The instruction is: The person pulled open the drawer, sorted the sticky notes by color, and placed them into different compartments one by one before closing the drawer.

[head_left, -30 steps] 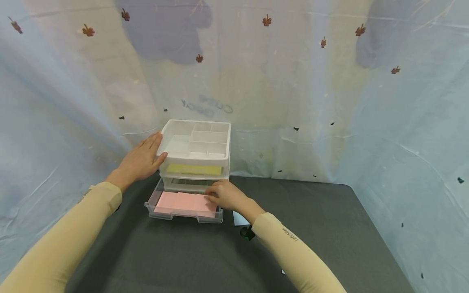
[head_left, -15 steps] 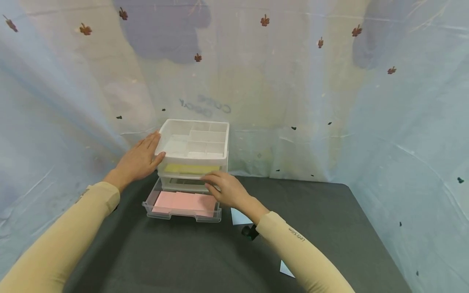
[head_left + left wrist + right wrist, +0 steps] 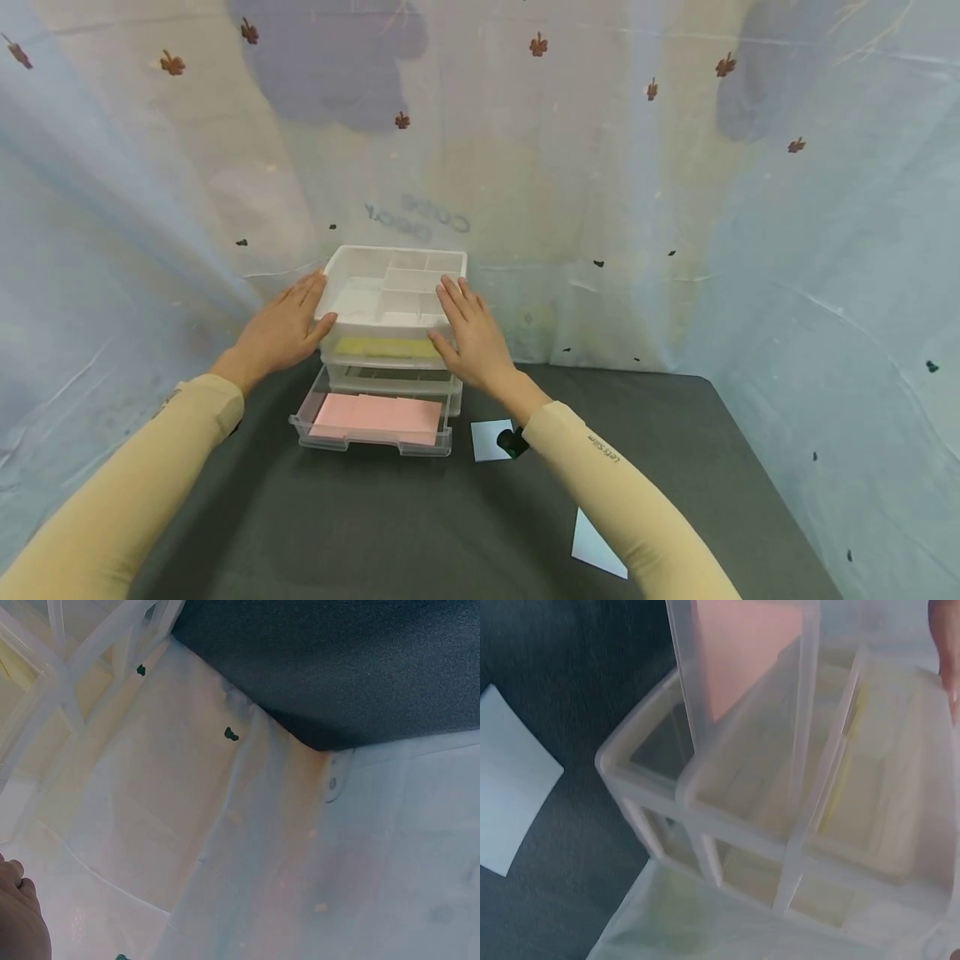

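A white plastic drawer organizer [image 3: 393,331] with a compartmented top stands on the dark table. Flat against its left side rests my left hand [image 3: 279,332], fingers straight. My right hand [image 3: 477,343] lies along the top's right edge with its fingers extended, hiding part of that side. The bottom clear drawer [image 3: 341,442] is pulled out toward me and holds pink paper sheets [image 3: 375,417]. Something yellow [image 3: 386,347] shows through the upper drawer. In the right wrist view, the organizer's frame [image 3: 694,802] appears sideways, with pink paper [image 3: 742,645] in the projecting drawer.
A light blue paper square [image 3: 489,442] lies right of the drawer, and another blue sheet [image 3: 595,546] sits nearer, partly under the right forearm. Patterned sheeting [image 3: 540,183] hangs behind and at both sides of the dark table [image 3: 645,450].
My right hand has left the pink sheets, rising past the upper drawer to the organizer's top right edge. The left hand has stayed at the left side.
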Demonstrator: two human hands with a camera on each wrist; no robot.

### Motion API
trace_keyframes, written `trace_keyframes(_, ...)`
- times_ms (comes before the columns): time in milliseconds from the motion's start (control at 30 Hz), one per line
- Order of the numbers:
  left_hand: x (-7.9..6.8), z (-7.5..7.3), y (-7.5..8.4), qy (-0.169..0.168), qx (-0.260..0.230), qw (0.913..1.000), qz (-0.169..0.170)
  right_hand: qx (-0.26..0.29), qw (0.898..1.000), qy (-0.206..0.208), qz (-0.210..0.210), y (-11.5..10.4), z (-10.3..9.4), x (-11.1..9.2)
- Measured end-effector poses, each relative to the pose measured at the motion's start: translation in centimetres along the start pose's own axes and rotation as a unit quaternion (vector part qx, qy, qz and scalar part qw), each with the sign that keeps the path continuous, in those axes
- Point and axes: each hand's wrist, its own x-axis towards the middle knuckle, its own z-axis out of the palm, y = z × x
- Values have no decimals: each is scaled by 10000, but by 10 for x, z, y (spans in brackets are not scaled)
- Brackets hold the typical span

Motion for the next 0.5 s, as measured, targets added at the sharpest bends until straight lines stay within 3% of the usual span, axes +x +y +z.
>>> trace_keyframes(167,0,0,2,-9,13,10000,-23,-402,9953,-599,648,9,3,11)
trace_keyframes(500,0,1,0,37,-42,10000,-23,-609,9867,-1052,1079,25,5,31)
